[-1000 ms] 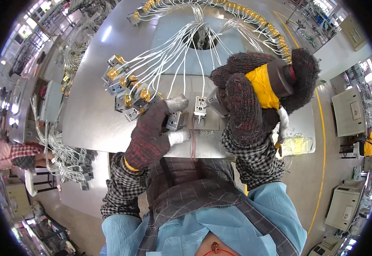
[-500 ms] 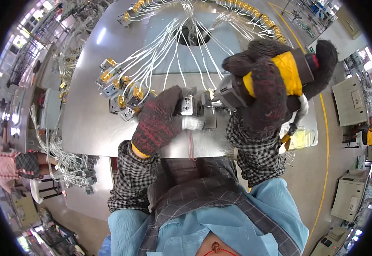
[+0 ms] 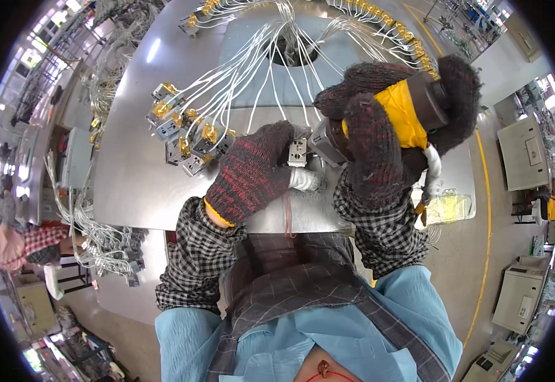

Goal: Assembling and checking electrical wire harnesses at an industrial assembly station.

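My left hand [image 3: 252,172], in a dark knitted glove with a white-covered thumb, is closed around a small silver metal box [image 3: 298,153] low over the steel table. Its thumb lies below the box and its fingers behind it. My right hand [image 3: 385,140], gloved the same way, grips a black power driver [image 3: 417,105] with yellow wrapping. The driver lies on its side, its grey nose [image 3: 328,141] pointing left, close beside the metal box. The driver's tip is hidden, so I cannot tell whether it touches the box.
Several metal boxes with brass-coloured parts [image 3: 178,127] lie left of my left hand. White wires [image 3: 239,79] fan out from a round hole [image 3: 290,51] in the steel table [image 3: 131,191]. More brass-ended wires line the far edge. A yellowish clear packet [image 3: 449,207] lies at the right.
My left hand has moved right with the metal box. The power driver in my right hand has moved left, and the gap between the box and the driver's nose has narrowed.
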`<move>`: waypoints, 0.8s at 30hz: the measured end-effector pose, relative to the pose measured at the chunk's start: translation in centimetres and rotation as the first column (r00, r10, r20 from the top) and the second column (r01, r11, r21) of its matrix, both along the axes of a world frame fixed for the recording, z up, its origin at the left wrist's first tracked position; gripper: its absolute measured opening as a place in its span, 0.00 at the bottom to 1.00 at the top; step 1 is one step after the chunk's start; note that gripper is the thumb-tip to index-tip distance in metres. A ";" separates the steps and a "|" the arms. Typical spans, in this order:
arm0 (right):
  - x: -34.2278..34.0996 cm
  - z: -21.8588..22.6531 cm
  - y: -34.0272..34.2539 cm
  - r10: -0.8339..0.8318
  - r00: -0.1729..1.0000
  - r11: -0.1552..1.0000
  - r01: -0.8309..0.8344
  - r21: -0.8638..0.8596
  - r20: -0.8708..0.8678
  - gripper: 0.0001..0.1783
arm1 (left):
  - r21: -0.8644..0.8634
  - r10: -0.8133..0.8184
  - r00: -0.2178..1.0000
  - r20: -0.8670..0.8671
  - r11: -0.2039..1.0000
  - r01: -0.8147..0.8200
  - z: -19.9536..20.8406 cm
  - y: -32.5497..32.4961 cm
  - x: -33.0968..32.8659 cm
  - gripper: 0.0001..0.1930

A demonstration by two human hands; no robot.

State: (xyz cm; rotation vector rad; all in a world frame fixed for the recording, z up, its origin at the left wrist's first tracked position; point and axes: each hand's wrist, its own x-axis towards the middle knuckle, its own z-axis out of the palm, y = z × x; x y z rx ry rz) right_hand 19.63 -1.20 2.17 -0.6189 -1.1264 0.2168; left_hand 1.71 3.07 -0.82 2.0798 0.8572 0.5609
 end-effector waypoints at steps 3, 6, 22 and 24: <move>-0.7 -0.2 0.3 -0.003 0.999 1.000 0.003 0.018 -0.041 0.35 | 0.155 0.033 0.999 -0.019 0.987 -0.030 0.5 -0.5 -0.4 0.37; -1.3 -0.3 0.3 0.001 0.999 1.000 0.000 0.007 -0.046 0.34 | 0.642 0.044 0.987 0.156 0.754 -0.136 1.6 -0.2 -1.7 0.36; -0.6 -1.5 0.4 -0.037 0.972 0.990 0.067 -0.123 0.233 0.29 | 0.453 0.005 0.991 0.131 0.889 -0.064 0.0 -0.7 -3.8 0.18; -0.4 -1.6 0.4 -0.032 0.958 0.985 0.079 -0.153 0.287 0.28 | 0.301 -0.002 0.995 -0.097 0.953 0.031 -0.8 -1.1 -3.5 0.23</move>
